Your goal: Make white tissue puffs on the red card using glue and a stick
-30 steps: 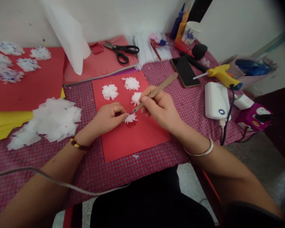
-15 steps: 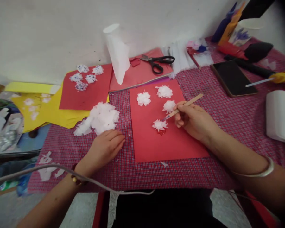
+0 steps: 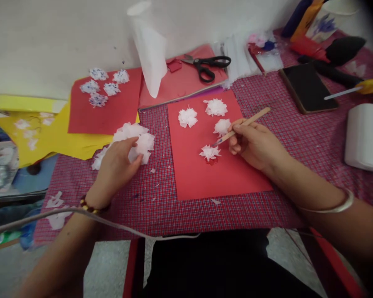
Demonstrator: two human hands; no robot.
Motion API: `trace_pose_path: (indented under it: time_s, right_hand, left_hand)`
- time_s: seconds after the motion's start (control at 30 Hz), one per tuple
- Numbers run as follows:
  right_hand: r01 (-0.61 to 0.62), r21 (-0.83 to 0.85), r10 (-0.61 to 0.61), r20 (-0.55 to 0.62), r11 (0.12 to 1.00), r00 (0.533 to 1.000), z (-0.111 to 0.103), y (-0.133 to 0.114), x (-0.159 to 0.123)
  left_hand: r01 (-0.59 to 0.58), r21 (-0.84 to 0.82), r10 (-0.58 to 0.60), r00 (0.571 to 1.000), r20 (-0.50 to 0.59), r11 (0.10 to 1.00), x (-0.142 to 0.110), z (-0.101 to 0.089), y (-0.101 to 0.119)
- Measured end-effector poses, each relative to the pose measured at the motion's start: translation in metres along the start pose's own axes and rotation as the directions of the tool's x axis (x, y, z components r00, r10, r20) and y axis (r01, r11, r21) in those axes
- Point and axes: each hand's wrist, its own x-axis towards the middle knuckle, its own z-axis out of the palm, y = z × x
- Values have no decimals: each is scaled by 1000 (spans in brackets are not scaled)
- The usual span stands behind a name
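Observation:
My right hand (image 3: 253,142) pinches a flat wooden craft stick (image 3: 257,116) above a red sheet of paper (image 3: 199,182). The stick's dark-smeared lower tip is beside the nearest white tissue-paper puff (image 3: 209,152); I cannot tell whether they touch. A wet red smear (image 3: 211,162) shows at that puff's lower edge. Several such puffs are on the sheet. On the left, my left hand (image 3: 118,163) is over a pile of white tissue-paper pieces (image 3: 145,142), thumb and fingers apart, partly covering the pile.
Blue-speckled white puffs (image 3: 98,99) sit on another red sheet (image 3: 104,120) over yellow paper (image 3: 52,138). Black-handled scissors (image 3: 207,66), a white paper roll (image 3: 149,54) and a phone (image 3: 309,89) lie farther back. A white box (image 3: 365,136) stands right. A cable (image 3: 118,227) crosses my left forearm.
My left hand has moved left and up over the tissue pile, and its fingers have spread. The right hand keeps the stick by the nearest puff. The view has shifted slightly.

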Motion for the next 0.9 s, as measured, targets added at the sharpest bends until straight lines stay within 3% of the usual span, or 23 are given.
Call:
trace_pose_path:
  time_s: [0.13, 0.27, 0.43, 0.57, 0.67, 0.73, 0.8, 0.9]
  right_hand:
    - [3, -8, -3, 18, 1000, 1000, 1, -1, 0]
    - [-6, 13, 6, 5, 1000, 1000, 1, -2, 1]
    - [1, 22, -1, 21, 1000, 1000, -1, 0, 1]
    - [-4, 35, 3, 30, 999, 1000, -1, 1, 1]
    - [-7, 30, 6, 29, 1000, 1000, 0, 2, 1]
    - [17, 27, -18, 35, 999, 999, 1, 1, 0]
    - [65, 37, -67, 52, 997, 996, 2, 0, -1]
    - [136, 59, -143, 123, 989, 982, 4, -4, -5]
  left_hand:
    - [61, -49, -58, 996, 65, 997, 6, 6, -1]
    - [212, -136, -207, 977, 45, 968, 8, 6, 0]
    - [256, -223, -258, 966, 17, 941, 9, 7, -2]
    - [271, -338, -310, 948, -68, 901, 6, -13, 10]
    - [209, -441, -322, 926, -199, 873, 2, -40, 41]
    - [232, -681, -396, 913, -94, 695, 3, -49, 66]
    - [293, -866, -382, 915, 130, 405, 8, -45, 88]
    - [469, -882, -243, 861, 446, 42, 20, -19, 114]
